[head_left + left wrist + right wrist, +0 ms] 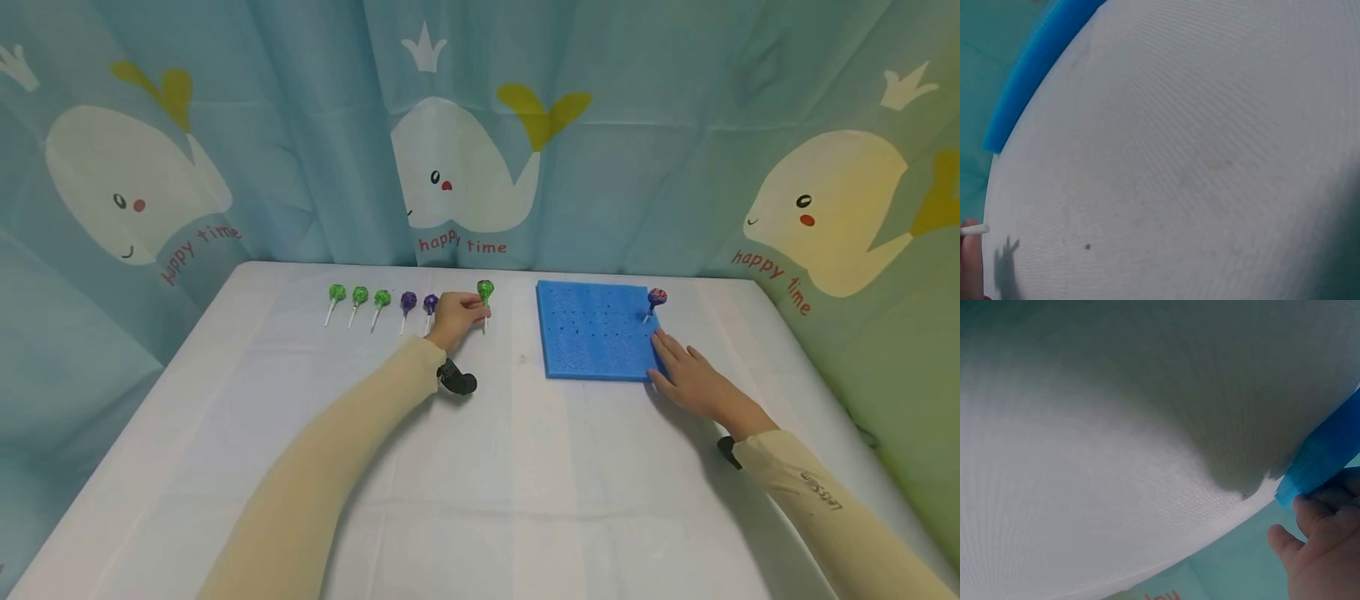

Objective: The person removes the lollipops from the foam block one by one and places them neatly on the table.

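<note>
My left hand (454,321) pinches a green-wrapped lollipop (486,288) by its white stick, head up, just above or at the white table. In the left wrist view a fingertip (970,265) and the stick's end (976,230) show at the lower left. To the right lies a flat blue foam board (592,354) with rows of small holes. One red-and-purple lollipop (657,297) stands tilted at its far right corner. My right hand (693,383) rests against the board's right edge, fingers extended along it; the right wrist view shows these fingers (1313,515) touching the blue side.
Left of my left hand several lollipops lie in a row: green ones (360,295) at the left, then purple ones (408,301), sticks pointing toward me. A curtain with whale prints (465,167) hangs behind the table (480,500). Dark straps (456,379) circle my wrists.
</note>
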A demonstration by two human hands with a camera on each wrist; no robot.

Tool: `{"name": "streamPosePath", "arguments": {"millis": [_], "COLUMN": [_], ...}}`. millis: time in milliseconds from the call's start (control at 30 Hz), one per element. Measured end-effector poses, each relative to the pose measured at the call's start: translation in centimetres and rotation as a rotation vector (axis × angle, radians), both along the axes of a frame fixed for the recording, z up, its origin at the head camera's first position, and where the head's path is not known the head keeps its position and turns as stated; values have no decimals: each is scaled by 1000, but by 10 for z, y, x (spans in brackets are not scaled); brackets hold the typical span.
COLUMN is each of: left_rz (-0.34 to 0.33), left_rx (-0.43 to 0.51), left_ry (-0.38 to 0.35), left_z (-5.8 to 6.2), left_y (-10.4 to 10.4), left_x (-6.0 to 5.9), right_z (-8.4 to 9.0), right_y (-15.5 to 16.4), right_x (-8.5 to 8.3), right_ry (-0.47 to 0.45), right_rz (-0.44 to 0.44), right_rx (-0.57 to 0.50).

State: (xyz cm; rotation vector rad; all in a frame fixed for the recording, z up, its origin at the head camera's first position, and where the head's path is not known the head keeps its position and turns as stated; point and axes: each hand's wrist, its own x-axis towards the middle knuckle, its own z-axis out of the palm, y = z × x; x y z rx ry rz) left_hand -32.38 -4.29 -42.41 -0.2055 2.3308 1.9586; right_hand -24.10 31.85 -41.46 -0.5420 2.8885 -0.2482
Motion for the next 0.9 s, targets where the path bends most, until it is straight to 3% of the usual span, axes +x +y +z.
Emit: {"name": "streamPosePath", "arguments": {"millis": [367,533,900], "left_rz": [87,61,33], "left_rx": [-310,-376,-483], "left_ry": [62,86,67], "left_z": [-4,1,11], "left_y": [4,6,8], "left_x": [1,0,6], "right_z": [1,1,-1], "right_y": [0,0,1], "right_x": [0,0,-2], "right_ry": [7,-2,2], "right_rz": [10,8,12], "right_rx": [5,6,8]}}
